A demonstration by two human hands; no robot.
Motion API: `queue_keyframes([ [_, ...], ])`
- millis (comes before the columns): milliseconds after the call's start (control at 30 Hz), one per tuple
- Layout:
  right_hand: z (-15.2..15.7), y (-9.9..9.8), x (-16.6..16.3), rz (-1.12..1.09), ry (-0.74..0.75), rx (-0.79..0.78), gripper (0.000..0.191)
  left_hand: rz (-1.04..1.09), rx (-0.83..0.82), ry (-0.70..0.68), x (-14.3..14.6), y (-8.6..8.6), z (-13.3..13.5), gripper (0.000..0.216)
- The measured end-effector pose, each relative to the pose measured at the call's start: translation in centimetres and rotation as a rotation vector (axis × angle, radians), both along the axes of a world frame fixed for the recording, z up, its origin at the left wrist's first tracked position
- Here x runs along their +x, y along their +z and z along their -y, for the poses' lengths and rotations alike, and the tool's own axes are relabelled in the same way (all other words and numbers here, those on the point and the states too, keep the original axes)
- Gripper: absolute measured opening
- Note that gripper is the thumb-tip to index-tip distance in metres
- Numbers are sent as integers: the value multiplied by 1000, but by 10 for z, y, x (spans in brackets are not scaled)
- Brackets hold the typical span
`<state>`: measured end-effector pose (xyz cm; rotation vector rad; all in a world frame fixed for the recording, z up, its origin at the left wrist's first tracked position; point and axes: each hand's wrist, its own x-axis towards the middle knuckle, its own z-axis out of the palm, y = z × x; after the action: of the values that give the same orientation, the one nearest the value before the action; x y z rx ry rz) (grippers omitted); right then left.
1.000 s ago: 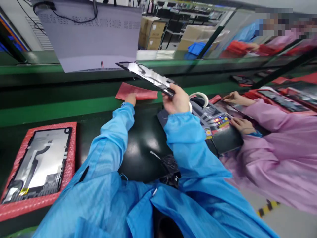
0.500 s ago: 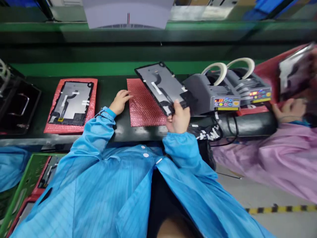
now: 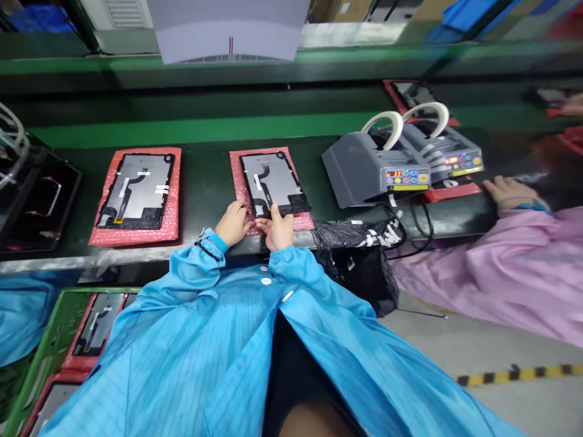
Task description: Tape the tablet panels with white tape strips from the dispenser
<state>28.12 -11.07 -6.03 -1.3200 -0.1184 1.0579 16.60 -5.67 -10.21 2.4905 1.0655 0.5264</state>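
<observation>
A dark tablet back panel [image 3: 272,183] lies flat on a pink bubble-wrap sheet [image 3: 239,169] on the black belt in front of me. My right hand [image 3: 279,228] grips the panel's near edge with curled fingers. My left hand [image 3: 233,222] rests at the near left corner of the sheet, fingers bent onto the panel's edge. Both arms are in blue sleeves. A second panel [image 3: 136,190] lies on its own pink sheet [image 3: 173,182] to the left.
Two grey tape dispensers [image 3: 378,170] with white tape rolls stand to the right, with cables and a black bag [image 3: 359,255] below. A co-worker's hand [image 3: 507,192] in a pink sleeve rests at the far right. A green crate [image 3: 40,352] with more panels sits at lower left.
The panel, held tilted above the sheet in my right hand, now lies flat on the pink sheet. Both hands have come together at its near edge.
</observation>
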Motion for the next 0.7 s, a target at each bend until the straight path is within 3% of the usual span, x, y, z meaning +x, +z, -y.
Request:
queue_keyframes([
  [100,9,6,2,-98,180,-58,12,12,7,-6,-2,2,1,22],
  [200,19,15,16,-133,375,-126,24,8,13,-2,-4,3,2,22],
  [433,63,28,83,56,553,-287,18,-28,119,-61,-6,1,-2,17],
  [500,73,28,111,191,328,-255,18,-33,158,-70,-7,-2,-3,19],
  [600,78,26,160,378,-228,-174,24,-37,200,-80,-11,-3,-4,22],
  [633,76,24,176,392,-338,-151,26,-38,212,-86,-13,-3,-3,23],
  [700,70,19,204,369,-380,-115,31,-49,228,-95,-15,-1,-2,24],
])
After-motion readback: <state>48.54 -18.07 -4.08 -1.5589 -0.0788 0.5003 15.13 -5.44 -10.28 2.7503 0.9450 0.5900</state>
